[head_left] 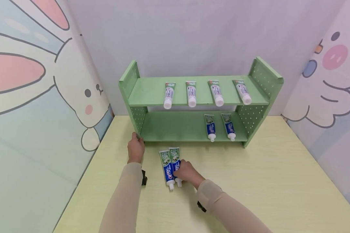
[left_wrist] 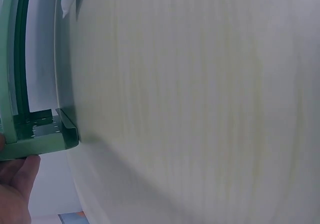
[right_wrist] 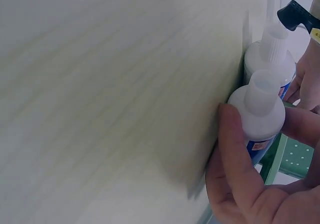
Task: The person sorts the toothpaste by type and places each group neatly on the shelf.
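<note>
My right hand (head_left: 189,173) holds a blue-and-green toothpaste tube (head_left: 175,155) on the table, its fingers and thumb around the sides near the white cap, as the right wrist view shows. A matching toothpaste tube (head_left: 167,165) lies right beside it on the left, cap toward me. My left hand (head_left: 135,149) grips the lower front corner of the green shelf (head_left: 178,141) at its left side panel. In the left wrist view, fingers (left_wrist: 27,176) press against the panel's outer face, with a bit of another digit at the frame's edge.
On the upper board, several white-and-green toothpaste tubes (head_left: 191,94) lie spaced in a row, caps forward. Two blue-and-green tubes, a left one (head_left: 210,126) and a right one (head_left: 228,126), lie at the right of the lower board. Walls with cartoon animals flank the wooden table (head_left: 280,181).
</note>
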Tool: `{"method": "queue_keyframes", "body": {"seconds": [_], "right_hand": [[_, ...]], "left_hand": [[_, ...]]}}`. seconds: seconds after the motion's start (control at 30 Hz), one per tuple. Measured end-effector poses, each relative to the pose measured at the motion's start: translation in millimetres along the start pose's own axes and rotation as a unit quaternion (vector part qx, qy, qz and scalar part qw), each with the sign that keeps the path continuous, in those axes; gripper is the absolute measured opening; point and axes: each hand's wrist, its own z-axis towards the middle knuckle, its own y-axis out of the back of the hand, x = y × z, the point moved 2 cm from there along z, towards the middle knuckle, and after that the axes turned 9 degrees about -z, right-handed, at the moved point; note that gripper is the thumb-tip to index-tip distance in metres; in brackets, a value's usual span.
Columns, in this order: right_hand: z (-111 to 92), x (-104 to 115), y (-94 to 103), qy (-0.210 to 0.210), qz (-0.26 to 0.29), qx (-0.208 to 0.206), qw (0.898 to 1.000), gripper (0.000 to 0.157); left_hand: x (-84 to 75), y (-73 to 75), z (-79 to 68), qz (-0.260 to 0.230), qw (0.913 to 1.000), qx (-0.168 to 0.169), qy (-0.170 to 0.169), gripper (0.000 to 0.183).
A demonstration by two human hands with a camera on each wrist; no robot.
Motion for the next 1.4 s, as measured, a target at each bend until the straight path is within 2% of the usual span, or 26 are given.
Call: {"method": "queue_keyframes", "body": {"seconds": [0.57, 1.0, 1.4], "right_hand": [[-1.4, -4.7, -0.2, 0.000, 0.044, 0.017, 0.999, 0.038], [-1.4, -6.5, 5.6, -0.021, 0.076, 0.013, 0.997, 0.060], [-1.0, -6.6, 9.6, -0.025, 0.105, 0.016, 0.994, 0.061]], "left_hand": [[2.2, -0.6, -0.1, 0.003, 1.0000, -0.009, -0.001, 0.017], [0.2, -0.5, -0.1, 0.002, 1.0000, -0.007, 0.001, 0.016], [-0.3, 1.1, -0.7, 0.004, 1.0000, -0.005, 0.000, 0.015]]}}
